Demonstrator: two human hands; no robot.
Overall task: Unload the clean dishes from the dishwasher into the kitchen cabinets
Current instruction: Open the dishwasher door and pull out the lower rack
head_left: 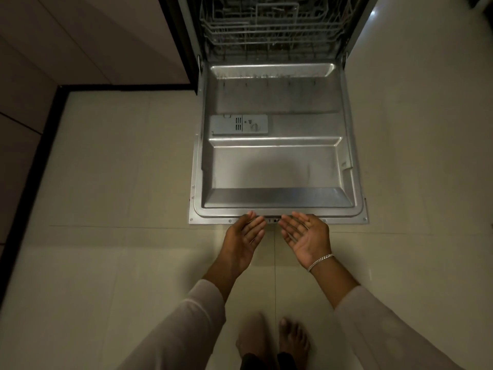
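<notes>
The dishwasher door (277, 166) lies folded flat down, its steel inner face up, with a grey detergent dispenser (238, 124) on its left side. Behind it the wire lower rack (272, 30) sits inside the dark tub; I see no dishes on it, though the tub is dim. My left hand (244, 240) and my right hand (306, 237) hover palms up, fingers apart, just in front of the door's near edge. Both hold nothing. A silver bracelet (320, 261) circles my right wrist.
Pale floor tiles (120, 182) spread left and right of the door. Cabinet fronts (80, 38) with a dark plinth run along the left and top left. My bare feet (274, 340) stand on the floor below my hands.
</notes>
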